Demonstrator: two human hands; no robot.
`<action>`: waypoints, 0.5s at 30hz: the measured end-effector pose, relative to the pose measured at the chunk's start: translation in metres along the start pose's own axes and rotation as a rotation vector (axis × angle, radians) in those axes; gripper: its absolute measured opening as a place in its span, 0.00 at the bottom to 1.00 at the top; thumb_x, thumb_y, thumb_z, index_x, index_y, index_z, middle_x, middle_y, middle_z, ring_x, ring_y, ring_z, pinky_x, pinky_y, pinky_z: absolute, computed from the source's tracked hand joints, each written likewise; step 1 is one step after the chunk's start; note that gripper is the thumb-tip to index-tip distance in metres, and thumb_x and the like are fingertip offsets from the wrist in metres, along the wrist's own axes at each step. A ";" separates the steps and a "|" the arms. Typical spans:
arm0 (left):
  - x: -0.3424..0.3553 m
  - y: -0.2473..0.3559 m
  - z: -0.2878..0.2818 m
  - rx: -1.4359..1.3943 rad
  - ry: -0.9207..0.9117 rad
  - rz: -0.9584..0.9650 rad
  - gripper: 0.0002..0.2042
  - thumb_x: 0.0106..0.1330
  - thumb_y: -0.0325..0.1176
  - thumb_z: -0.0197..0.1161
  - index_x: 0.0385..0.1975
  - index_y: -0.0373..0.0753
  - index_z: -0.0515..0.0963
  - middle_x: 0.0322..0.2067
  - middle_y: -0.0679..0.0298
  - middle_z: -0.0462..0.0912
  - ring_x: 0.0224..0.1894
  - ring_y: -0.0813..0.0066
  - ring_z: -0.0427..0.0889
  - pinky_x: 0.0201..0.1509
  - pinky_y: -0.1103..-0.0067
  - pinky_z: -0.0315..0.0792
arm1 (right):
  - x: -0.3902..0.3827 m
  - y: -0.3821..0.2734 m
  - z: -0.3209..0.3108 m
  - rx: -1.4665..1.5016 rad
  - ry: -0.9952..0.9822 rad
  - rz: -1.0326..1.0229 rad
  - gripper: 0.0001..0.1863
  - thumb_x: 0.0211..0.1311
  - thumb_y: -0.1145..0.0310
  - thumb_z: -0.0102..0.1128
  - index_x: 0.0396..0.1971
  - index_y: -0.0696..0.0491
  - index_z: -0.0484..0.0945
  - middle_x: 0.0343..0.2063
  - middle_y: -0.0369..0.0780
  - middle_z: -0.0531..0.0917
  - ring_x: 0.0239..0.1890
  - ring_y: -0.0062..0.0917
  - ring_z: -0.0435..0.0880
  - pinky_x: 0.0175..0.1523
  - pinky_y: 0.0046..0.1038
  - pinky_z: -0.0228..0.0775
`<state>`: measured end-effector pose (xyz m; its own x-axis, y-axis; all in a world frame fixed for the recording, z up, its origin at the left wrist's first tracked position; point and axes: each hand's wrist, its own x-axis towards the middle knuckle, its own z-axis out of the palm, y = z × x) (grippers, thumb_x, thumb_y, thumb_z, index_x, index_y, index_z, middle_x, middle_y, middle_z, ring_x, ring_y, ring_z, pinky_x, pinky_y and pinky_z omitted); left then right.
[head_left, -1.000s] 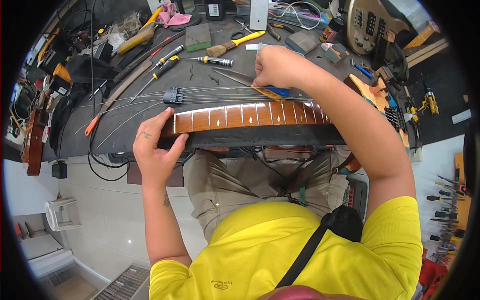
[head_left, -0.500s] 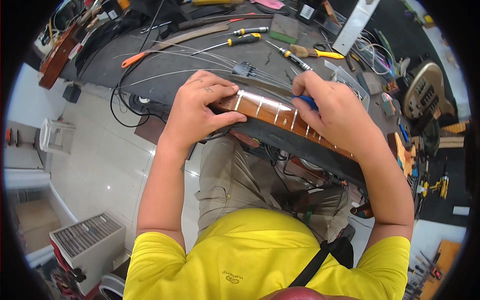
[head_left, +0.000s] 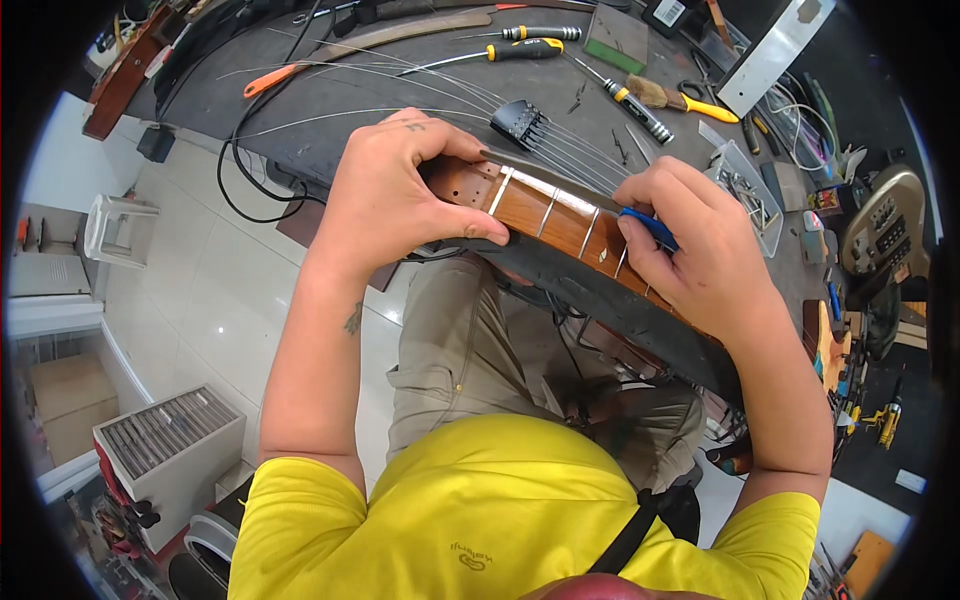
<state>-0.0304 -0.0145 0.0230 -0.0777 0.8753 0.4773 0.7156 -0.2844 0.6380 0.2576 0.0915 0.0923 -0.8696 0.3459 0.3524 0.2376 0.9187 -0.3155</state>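
1. The left hand (head_left: 395,195) holds the end of a shiny brown guitar neck (head_left: 575,222), with its thumb on the near side and its fingers (head_left: 455,142) on the far side.
2. The right hand (head_left: 695,235) grips the blue handle (head_left: 652,228) of a thin dark tool (head_left: 548,178). The tool lies along the neck's far edge, and its tip is by the left pointing finger.
3. Just past the neck, a small black part (head_left: 520,122) has long strings running from it.
4. On the dark surface (head_left: 545,82) are a yellow and black screwdriver (head_left: 530,49), a brush with a yellow handle (head_left: 688,100) and a green and grey block (head_left: 615,38).
5. A white stool (head_left: 118,230) stands on the shiny floor (head_left: 225,290).
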 end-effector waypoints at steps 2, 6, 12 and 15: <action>0.002 0.002 -0.002 0.005 -0.011 -0.051 0.35 0.29 0.46 0.96 0.37 0.33 0.88 0.41 0.60 0.95 0.46 0.67 0.89 0.53 0.72 0.83 | -0.002 0.000 0.001 0.001 -0.001 0.001 0.11 0.63 0.77 0.71 0.43 0.54 0.80 0.35 0.43 0.80 0.35 0.44 0.84 0.38 0.41 0.78; 0.003 0.001 -0.004 0.023 -0.060 -0.068 0.35 0.28 0.46 0.97 0.36 0.33 0.87 0.42 0.61 0.95 0.47 0.68 0.89 0.55 0.73 0.82 | -0.002 0.002 0.005 0.001 0.000 -0.010 0.11 0.63 0.78 0.70 0.42 0.54 0.79 0.35 0.43 0.80 0.35 0.43 0.84 0.39 0.41 0.77; 0.003 0.004 -0.004 0.004 -0.059 -0.101 0.35 0.28 0.46 0.97 0.37 0.34 0.87 0.42 0.60 0.95 0.48 0.68 0.89 0.56 0.73 0.82 | -0.005 0.002 0.001 0.012 -0.005 -0.007 0.10 0.63 0.79 0.70 0.41 0.55 0.78 0.35 0.44 0.79 0.36 0.45 0.83 0.40 0.41 0.77; 0.003 0.003 -0.003 0.003 -0.053 -0.095 0.36 0.28 0.46 0.97 0.38 0.33 0.86 0.43 0.60 0.94 0.48 0.68 0.89 0.56 0.73 0.82 | -0.005 0.003 0.006 0.022 -0.008 0.005 0.10 0.63 0.79 0.69 0.40 0.56 0.78 0.35 0.44 0.79 0.36 0.46 0.83 0.40 0.41 0.77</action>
<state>-0.0307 -0.0135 0.0283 -0.1081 0.9177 0.3822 0.7090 -0.1983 0.6767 0.2598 0.0913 0.0847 -0.8720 0.3489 0.3433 0.2326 0.9125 -0.3364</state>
